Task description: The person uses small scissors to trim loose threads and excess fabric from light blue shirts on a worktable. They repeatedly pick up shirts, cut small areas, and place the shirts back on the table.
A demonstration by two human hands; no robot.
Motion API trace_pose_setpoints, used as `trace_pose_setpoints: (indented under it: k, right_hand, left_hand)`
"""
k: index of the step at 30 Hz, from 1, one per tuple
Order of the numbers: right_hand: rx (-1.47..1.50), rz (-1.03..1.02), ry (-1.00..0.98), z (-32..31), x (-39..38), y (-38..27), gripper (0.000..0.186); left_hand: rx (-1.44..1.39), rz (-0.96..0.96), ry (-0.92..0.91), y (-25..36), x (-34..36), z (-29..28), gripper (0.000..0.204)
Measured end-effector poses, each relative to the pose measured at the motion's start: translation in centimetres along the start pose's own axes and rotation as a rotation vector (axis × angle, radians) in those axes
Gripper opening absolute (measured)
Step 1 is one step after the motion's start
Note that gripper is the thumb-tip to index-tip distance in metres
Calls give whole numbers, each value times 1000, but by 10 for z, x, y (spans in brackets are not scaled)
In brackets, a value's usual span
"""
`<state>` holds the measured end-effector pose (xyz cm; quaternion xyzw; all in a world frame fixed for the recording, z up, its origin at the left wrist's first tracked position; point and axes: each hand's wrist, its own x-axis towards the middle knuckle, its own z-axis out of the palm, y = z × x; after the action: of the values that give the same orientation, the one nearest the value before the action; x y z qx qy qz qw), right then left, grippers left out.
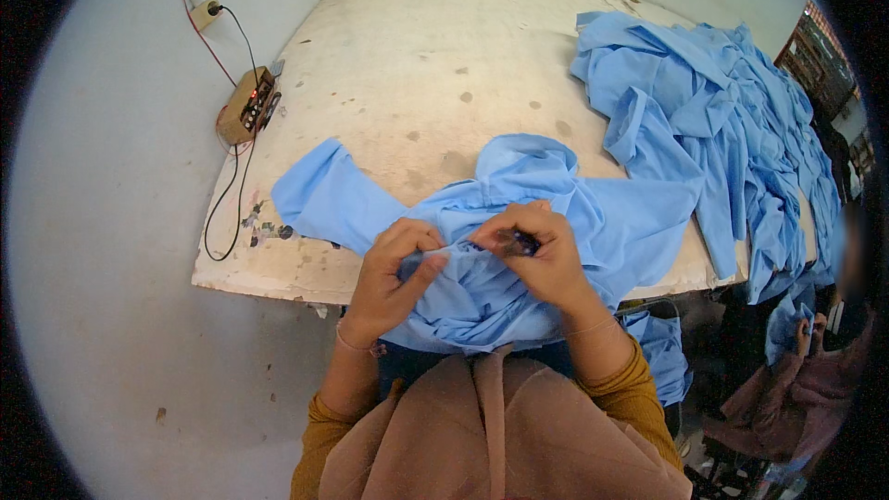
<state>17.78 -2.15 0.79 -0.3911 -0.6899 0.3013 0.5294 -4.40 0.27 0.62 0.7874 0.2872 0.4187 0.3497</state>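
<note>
A light blue shirt (630, 222) lies bunched at the table's near edge, one sleeve (335, 190) spread to the left and part of it draping over the edge toward me. My left hand (394, 273) pinches a fold of its cloth between thumb and fingers. Close beside it, my right hand (542, 255) is closed around a small dark tool (517, 243) that looks like thread snips. Its tip points toward the pinched fold, and the fingers hide most of it. The right fingertips also touch the cloth.
A heap of similar blue garments (676, 83) covers the table's right side and hangs over its edge. At left are a brown box with wires (248, 106) and a wall socket (206, 13). Another person (796, 389) handles blue cloth at the lower right. The pale tabletop (407, 65) is stained.
</note>
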Motion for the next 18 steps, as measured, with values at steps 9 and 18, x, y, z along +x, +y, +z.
trace_pose_setpoints:
  k: [9, 18]
  right_hand:
    - [67, 190, 16, -14, 1, -6, 11]
    - [-407, 64, -49, -30, -13, -43, 28]
  left_hand:
    - [206, 203, -110, 44, 12, -2, 39]
    - [485, 242, -51, 42, 4, 6, 10]
